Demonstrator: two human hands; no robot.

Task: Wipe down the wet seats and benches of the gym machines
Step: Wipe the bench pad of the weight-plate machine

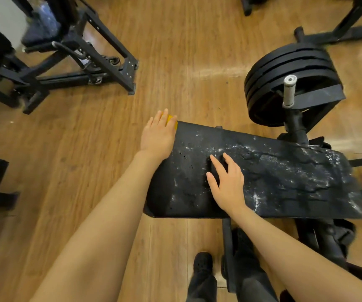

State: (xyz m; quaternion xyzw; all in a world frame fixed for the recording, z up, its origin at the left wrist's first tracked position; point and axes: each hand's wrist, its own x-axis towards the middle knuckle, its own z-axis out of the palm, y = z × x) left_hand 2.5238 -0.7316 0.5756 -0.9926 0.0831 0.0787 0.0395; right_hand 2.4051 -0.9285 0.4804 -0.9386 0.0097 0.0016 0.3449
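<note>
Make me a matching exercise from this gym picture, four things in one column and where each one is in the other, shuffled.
Things:
1. left hand
2. right hand
3. stack of black round weight plates
4. small yellow cleaning cloth

Places:
A. beyond the bench's far right end
B. flat on the middle of the wet black padded bench
C. at the bench's left end
D. mostly hidden under the left hand's fingers

Pairs: 1-C, 2-B, 3-A, 4-D

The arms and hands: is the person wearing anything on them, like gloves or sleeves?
No. The left hand and right hand are bare, with no gloves, rings or watch to see. Both forearms are bare too, with no sleeves in view as far up as the picture shows.
</note>
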